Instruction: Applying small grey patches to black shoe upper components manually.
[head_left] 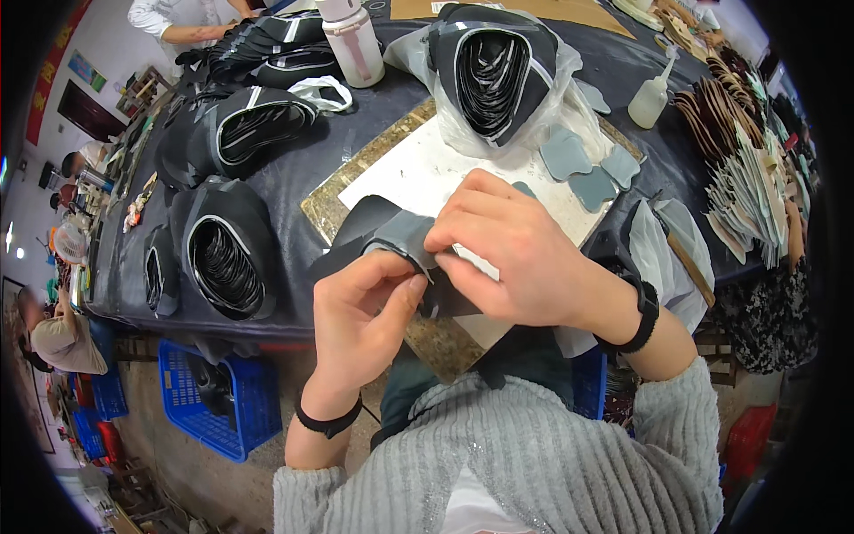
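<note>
**Two Hands Pinch a Black Shoe Upper (363, 219)**

The shoe upper is up over the near part of a white sheet (382, 173), with a grey patch (405, 235) on it. The left hand (366, 316) holds its edge between thumb and finger. The right hand (511, 254) pinches it too, right by the patch. Under the sheet is a speckled slab (322, 210). Loose grey pieces (564, 153) lie near the right hand. Farther back sit a bagged black stack (540, 64) and a squeeze bottle (648, 102). More black stacks (227, 258) stand at the left.

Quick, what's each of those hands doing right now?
Left hand: closed, pinching the grey-and-black piece between thumb and forefinger.
Right hand: closed, gripping the same piece's right edge.
</note>
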The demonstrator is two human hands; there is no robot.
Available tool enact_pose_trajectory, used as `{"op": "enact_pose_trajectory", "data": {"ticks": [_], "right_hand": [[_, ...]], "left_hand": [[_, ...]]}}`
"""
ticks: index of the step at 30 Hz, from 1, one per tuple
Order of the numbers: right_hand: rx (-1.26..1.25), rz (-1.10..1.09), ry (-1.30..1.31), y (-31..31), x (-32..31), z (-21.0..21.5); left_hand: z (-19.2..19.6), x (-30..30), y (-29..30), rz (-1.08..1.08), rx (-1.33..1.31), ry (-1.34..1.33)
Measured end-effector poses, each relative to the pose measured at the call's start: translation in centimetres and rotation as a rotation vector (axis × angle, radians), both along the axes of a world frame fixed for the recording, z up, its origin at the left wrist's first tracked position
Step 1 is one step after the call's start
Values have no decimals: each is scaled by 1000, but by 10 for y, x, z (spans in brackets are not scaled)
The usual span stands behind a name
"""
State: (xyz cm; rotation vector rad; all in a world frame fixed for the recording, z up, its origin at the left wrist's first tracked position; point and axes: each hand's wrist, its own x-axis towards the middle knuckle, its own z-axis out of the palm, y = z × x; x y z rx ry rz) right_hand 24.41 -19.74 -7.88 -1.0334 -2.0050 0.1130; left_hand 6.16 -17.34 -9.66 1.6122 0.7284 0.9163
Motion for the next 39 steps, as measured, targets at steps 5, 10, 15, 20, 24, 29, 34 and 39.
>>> {"op": "enact_pose_trajectory", "data": {"ticks": [5, 10, 15, 20, 24, 29, 34, 39], "right_hand": [[98, -15, -38, 1, -7, -6], [137, -121, -184, -7, -13, -10], [258, -179, -125, -4, -14, -18], [13, -54, 128, 2, -4, -22], [69, -87, 39, -1, -10, -11], [265, -188, -203, 4, -13, -12], [-286, -22, 321, 11, 3, -5], [-388, 78, 214, 5, -3, 2]], "left_hand": [[-5, 3, -2, 39, -74, -68], [-12, 8, -5, 80, -140, -133], [-9, 11, -5, 111, -193, -186], [-13, 7, 0, 92, -170, -209], [-9, 11, -3, 130, -147, -198], [-10, 14, -3, 146, -108, -192], [-13, 1, 4, 68, -169, -183], [-8, 9, 1, 52, -225, -220]]}}
